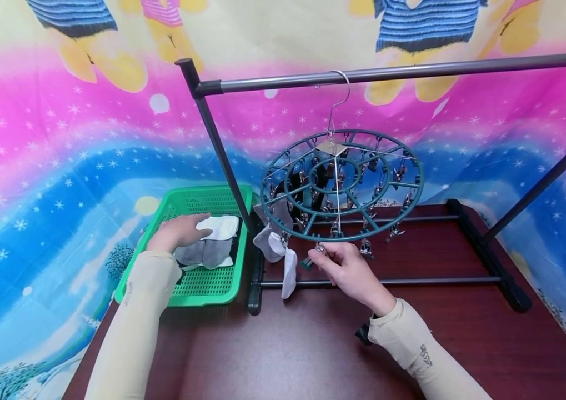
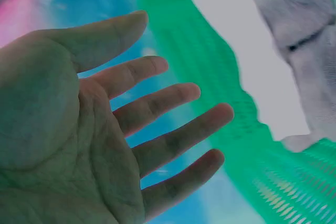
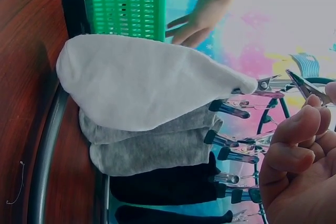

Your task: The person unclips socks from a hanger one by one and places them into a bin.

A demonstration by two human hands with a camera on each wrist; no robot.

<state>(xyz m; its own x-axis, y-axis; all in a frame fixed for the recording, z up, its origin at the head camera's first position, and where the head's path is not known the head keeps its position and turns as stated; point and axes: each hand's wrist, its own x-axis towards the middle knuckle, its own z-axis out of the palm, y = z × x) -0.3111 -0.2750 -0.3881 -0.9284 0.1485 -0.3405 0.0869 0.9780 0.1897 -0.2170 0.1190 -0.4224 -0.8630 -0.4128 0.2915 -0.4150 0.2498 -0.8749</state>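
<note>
- We judge the step in hand to be picking up the white sock (image 1: 221,228) with one clip (image 1: 307,263) at the ready. The sock lies in the right half of the green basket (image 1: 213,288), just beyond the grey socks (image 1: 218,253).
- Left hand (image 1: 176,232): fingers straight and apart, gripping nothing. We should pinch a single layer near one end, so that the grey socks are not dragged along.
- Right hand (image 1: 355,275): thumb and fingers clamped on the clip, at the near left edge of the round hanger (image 1: 420,186). We cannot tell whether the clip's jaws are parted.
- We should hold the clip steady; hung from one hook (image 1: 346,86), the hanger may swing or tip.
- We should feed the fabric edge squarely into the clip, well apart from the hanging white sock (image 3: 142,82) to its left, then release gently.
</note>
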